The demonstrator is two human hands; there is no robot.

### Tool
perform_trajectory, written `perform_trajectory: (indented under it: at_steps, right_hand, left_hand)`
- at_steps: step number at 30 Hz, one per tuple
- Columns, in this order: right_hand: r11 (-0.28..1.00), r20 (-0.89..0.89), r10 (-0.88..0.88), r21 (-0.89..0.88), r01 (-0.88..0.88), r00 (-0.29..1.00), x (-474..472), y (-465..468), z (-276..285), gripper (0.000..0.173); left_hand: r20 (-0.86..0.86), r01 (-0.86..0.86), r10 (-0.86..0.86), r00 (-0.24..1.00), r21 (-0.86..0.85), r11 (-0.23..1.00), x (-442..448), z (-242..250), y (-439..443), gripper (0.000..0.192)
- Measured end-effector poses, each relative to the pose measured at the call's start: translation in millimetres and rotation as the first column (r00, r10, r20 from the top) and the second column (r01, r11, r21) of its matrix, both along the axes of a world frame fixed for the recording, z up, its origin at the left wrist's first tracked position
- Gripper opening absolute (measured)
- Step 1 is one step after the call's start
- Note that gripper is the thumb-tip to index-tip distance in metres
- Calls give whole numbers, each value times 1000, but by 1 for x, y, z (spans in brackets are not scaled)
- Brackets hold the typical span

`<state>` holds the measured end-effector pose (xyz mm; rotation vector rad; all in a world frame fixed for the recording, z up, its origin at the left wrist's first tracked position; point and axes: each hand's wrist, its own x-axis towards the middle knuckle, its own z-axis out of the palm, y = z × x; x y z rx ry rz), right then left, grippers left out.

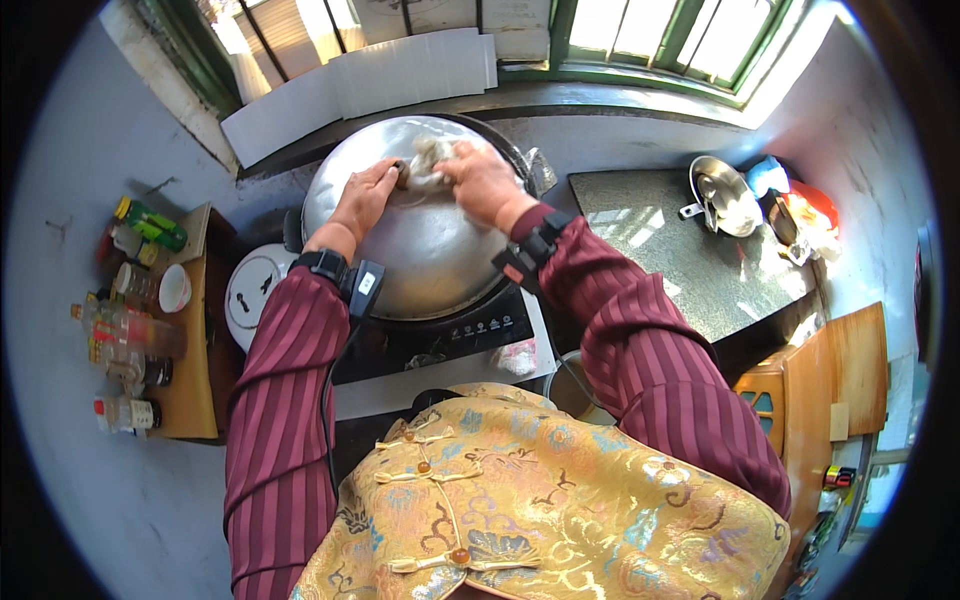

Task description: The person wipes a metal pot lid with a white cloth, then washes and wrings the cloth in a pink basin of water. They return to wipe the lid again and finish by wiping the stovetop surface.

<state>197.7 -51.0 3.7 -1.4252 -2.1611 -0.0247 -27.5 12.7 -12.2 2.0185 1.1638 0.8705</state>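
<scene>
A large domed metal lid (420,255) covers a dark wok (517,154), of which the rim shows at the back right. My left hand (366,196) grips the lid's brown knob (402,174) near the top of the dome. In my right hand (480,184) is a crumpled whitish cloth (429,161), pressed against the lid just right of the knob. Under the wok lies a black induction cooktop (442,341) with a row of touch symbols along its front.
Bottles (142,334) and a white bowl (175,289) stand on a wooden shelf (191,360) at left. A round white lid (255,289) sits beside the wok. On the right-hand stone counter (637,225) are a metal pan (724,196) and bags (814,217). A bucket (574,382) stands below.
</scene>
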Motion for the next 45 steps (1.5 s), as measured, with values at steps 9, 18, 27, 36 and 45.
perform_trajectory:
  at_steps: [9,18,27,36,45]
  right_hand:
    - [905,12,424,38,-424,905,-44,-55,-21,30]
    - [951,-152,306,97,-294,940,-117,8,-28,14]
    - [902,29,413,125,-413,910,-80,-46,-31,17]
    - [981,-374,188,27,-192,908,-185,47,-30,28]
    - [805,55,575,138,-577,816,-59,-56,-19,14]
  left_hand:
    - [191,153,-58,980,-537,830,-8,7,29,36]
    - [-438,297,-355,826,-196,934,-22,37,62,27]
    - [-278,107,-261,924,-469,877,-7,60,37,36]
    - [-432,57,-254,866,-418,907,2,67,44,30]
    - [-442,242,-320,838,-224,944,-10,57,47,28]
